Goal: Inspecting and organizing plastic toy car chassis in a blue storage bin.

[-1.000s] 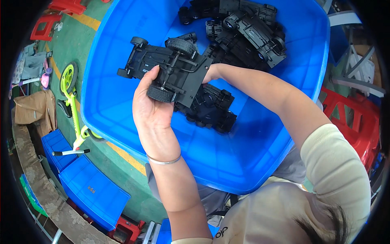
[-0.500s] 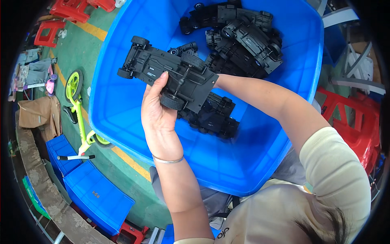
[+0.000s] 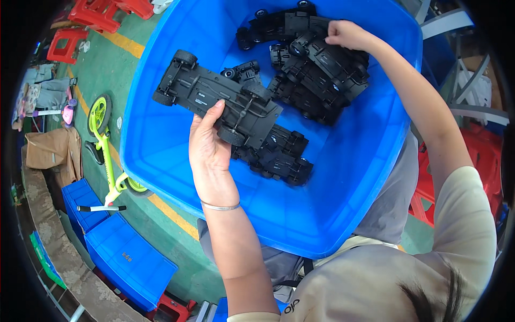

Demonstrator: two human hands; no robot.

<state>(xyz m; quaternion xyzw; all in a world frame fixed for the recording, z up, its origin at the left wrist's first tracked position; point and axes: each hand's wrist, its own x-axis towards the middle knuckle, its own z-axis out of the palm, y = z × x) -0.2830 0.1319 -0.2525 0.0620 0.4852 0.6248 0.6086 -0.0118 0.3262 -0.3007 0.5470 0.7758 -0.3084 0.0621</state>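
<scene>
My left hand (image 3: 210,145) is closed on a black toy car chassis (image 3: 209,95), thumb across its underside. The chassis is tilted, its underside and wheels showing, above the near left part of a large blue bin (image 3: 161,155). My right hand (image 3: 347,35) has its fingers curled together over the pile at the bin's far right, against another black chassis (image 3: 332,61). What its fingertips pinch, if anything, is hidden. Several more black chassis lie there, overlapping, and another group of chassis (image 3: 284,161) lies below the held one.
Left of the bin, a green balance bike (image 3: 107,155) stands on the green floor. Blue boxes (image 3: 129,252) are at the lower left. Red stools (image 3: 94,13) stand at the far left and a red stool (image 3: 477,166) at the right. A cardboard piece (image 3: 53,153) leans at the left.
My right hand has come out from behind the held chassis and moved up and right to the pile. My left hand keeps its hold, with the chassis shifted slightly.
</scene>
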